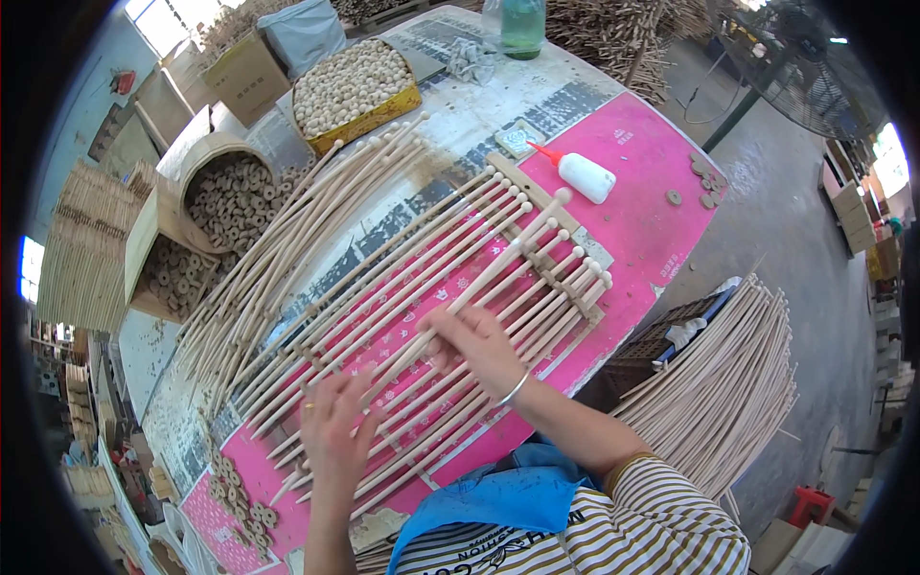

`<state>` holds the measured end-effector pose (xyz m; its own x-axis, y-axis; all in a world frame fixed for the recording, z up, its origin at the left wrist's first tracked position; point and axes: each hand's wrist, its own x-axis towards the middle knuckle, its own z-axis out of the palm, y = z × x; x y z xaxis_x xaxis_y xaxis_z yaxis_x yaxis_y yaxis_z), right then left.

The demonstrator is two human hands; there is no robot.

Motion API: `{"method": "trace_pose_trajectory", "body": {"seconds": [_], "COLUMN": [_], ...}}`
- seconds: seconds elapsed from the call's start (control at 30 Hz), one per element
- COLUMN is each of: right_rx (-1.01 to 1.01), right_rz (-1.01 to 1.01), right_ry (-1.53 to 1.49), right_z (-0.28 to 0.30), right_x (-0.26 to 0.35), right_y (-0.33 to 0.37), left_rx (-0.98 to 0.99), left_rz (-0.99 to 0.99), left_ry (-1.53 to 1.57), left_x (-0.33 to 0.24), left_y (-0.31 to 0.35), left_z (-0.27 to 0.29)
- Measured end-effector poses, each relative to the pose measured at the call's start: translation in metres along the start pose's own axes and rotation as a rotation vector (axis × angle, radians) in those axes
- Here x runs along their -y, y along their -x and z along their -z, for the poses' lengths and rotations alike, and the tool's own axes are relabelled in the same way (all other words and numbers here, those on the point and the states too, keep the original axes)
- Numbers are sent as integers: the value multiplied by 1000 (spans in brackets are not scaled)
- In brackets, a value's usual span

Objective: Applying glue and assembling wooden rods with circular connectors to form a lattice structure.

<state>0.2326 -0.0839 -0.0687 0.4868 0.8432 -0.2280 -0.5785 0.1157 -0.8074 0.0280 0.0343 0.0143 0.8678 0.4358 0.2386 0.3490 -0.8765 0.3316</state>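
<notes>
My right hand [474, 350] is closed around a wooden stick with a ball end [508, 254], lifted a little over the others. Its ball points to the far right, and its lower end comes close to my left hand [335, 422]. That hand's fingers are slightly blurred but stand apart; whether they touch the stick is hard to make out. Beneath both hands, several ball-ended sticks [412, 302] lie side by side on a slotted wooden rack [580, 292]. A bundle of similar sticks [259, 254] is heaped to the left.
A white glue bottle [586, 178] with a red tip lies on the pink table cover [652, 192]. Farther back is a yellow box [374, 117] of wooden balls. Wooden rings [235, 196] fill a tipped container; more rings [240, 503] lie near left. Thin sticks [728, 383] stand at right.
</notes>
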Motion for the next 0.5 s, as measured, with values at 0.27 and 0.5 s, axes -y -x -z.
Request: {"method": "trace_pose_trajectory", "body": {"seconds": [0.27,0.5], "right_rx": [-78,-108], "right_rz": [64,31], "right_ry": [23,76], "right_z": [29,27], "right_x": [38,35], "right_y": [-7,-2], "left_rx": [113,163], "left_rz": [379,478], "left_ry": [250,423], "left_x": [50,66], "left_y": [66,84], "left_z": [37,39]}}
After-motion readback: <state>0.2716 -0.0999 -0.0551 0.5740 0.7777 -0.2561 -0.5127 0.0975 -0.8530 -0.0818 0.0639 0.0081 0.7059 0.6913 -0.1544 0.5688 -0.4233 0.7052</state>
